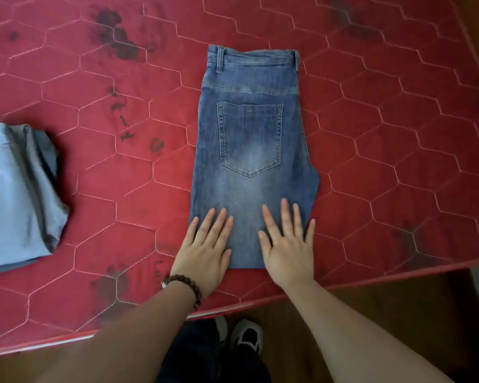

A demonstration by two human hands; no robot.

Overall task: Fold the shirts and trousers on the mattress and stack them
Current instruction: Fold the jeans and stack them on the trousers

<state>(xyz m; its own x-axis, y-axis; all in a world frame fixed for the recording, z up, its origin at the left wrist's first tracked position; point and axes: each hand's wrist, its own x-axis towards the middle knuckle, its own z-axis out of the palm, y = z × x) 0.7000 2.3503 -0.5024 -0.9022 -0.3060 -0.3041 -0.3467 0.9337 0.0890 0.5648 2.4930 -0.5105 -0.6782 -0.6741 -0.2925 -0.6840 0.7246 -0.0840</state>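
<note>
Left hand (205, 252) and right hand (286, 244) both flat, fingers straight and spread, pressing near edge of folded jeans (252, 150); no grip closed on anything. Jeans lie pocket-up on red mattress (385, 150). Folded grey-blue stack (17, 194) well apart, far left.
</note>
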